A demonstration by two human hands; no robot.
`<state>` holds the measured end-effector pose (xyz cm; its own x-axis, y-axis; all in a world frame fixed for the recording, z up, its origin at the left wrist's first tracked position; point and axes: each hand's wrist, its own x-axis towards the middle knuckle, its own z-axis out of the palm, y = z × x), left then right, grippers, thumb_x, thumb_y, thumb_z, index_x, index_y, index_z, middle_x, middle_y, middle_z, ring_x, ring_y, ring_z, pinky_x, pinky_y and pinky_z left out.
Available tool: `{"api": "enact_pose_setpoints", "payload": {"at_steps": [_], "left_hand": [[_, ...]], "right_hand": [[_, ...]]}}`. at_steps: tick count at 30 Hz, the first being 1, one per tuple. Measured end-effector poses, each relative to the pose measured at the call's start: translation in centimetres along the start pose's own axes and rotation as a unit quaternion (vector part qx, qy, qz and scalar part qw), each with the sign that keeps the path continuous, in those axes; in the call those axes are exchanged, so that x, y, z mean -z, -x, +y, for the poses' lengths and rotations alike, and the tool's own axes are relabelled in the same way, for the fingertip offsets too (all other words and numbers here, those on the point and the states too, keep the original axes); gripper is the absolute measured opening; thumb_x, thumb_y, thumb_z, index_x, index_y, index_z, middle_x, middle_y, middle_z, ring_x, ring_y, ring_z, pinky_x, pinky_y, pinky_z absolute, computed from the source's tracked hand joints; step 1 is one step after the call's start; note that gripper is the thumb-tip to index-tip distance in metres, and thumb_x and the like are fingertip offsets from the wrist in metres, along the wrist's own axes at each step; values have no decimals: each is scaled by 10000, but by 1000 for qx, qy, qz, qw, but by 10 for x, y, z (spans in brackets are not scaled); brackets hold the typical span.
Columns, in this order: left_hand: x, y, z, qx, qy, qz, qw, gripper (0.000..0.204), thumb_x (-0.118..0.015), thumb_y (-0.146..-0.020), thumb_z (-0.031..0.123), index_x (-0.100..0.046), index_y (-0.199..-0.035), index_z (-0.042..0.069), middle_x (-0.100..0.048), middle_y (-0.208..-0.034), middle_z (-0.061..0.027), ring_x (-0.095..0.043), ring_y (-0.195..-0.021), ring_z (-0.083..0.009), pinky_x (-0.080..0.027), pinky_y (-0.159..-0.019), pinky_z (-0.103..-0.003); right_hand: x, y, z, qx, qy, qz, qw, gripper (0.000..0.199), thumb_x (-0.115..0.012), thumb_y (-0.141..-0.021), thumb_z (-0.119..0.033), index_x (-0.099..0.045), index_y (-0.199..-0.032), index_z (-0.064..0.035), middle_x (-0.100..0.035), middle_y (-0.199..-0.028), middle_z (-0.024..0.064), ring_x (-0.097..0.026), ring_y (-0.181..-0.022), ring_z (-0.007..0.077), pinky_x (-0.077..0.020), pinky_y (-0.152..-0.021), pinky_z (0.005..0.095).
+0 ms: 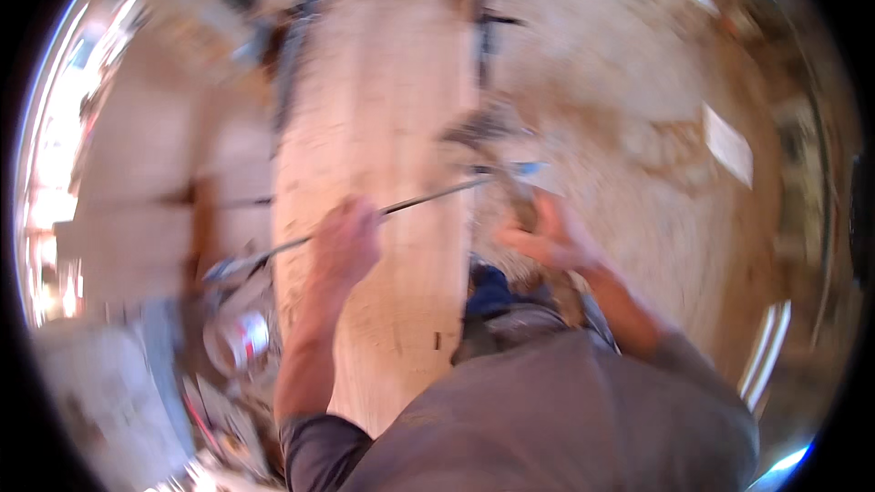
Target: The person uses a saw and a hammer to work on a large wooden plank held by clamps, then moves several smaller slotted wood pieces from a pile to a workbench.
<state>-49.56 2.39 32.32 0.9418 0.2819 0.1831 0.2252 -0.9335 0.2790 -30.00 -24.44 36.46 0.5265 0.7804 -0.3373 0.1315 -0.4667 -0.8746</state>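
Note:
My left hand is closed around a long thin metal rod above a pale wooden board. The rod lies slantwise, with its wider left end past the board's left edge and its right end past the right edge. My right hand grips the wooden handle of a hammer just right of the board. The hammer's dark head is smeared by motion and points away from me, near the rod's right end. Blur hides the finer details of both tools.
The long wooden board runs away from me on a dark-edged support. Sandy, dusty floor lies on the right, with a white sheet on it. At left are a clear plastic tub and large flat panels.

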Motion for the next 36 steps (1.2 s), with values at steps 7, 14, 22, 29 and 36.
{"api": "enact_pose_setpoints", "payload": {"at_steps": [7, 14, 22, 29, 36], "left_hand": [[69, -5, 114, -165, -158, -92, 969, 94, -637, -757, 18, -555, -749, 63, -489, -802, -87, -546, -736, -285, -465, -571, -400], [32, -73, 199, -314, -132, -143, 929, 141, -671, -758, 47, -530, -752, 55, -481, -788, -86, -535, -747, -280, -445, -605, -400], [30, -134, 336, -355, 97, -13, 930, 113, -709, -753, 36, -643, -843, 18, -621, -892, -101, -605, -915, -301, -502, -822, -412], [134, -136, 450, -427, 334, 164, 824, 250, -663, -805, 95, -582, -1001, -37, -637, -917, -161, -604, -756, -278, -504, -675, -387], [183, -114, 506, -449, 529, 227, 683, 269, -642, -844, 131, -547, -1066, 12, -610, -997, -132, -575, -841, -250, -481, -729, -399]], "right_hand": [[6, 19, 20, 71, -112, -16, 991, 352, -629, -746, -82, -617, -1092, -16, -645, -873, 77, -594, -819, 159, -489, -730, 331], [48, 50, 92, 108, -214, -31, 970, 301, -667, -706, -103, -625, -978, 20, -653, -811, 113, -615, -772, 197, -499, -678, 356], [109, 117, 180, -16, -214, 133, 968, 272, -675, -709, -123, -635, -958, -21, -619, -775, 54, -572, -754, 147, -466, -658, 319], [183, 163, 286, -130, -89, 326, 932, 272, -697, -680, -180, -631, -893, -23, -625, -747, 80, -576, -710, 148, -472, -618, 348], [209, 198, 414, -262, -89, 273, 921, 259, -699, -657, -148, -625, -862, -7, -633, -713, 104, -589, -629, 211, -469, -581, 360]]}}
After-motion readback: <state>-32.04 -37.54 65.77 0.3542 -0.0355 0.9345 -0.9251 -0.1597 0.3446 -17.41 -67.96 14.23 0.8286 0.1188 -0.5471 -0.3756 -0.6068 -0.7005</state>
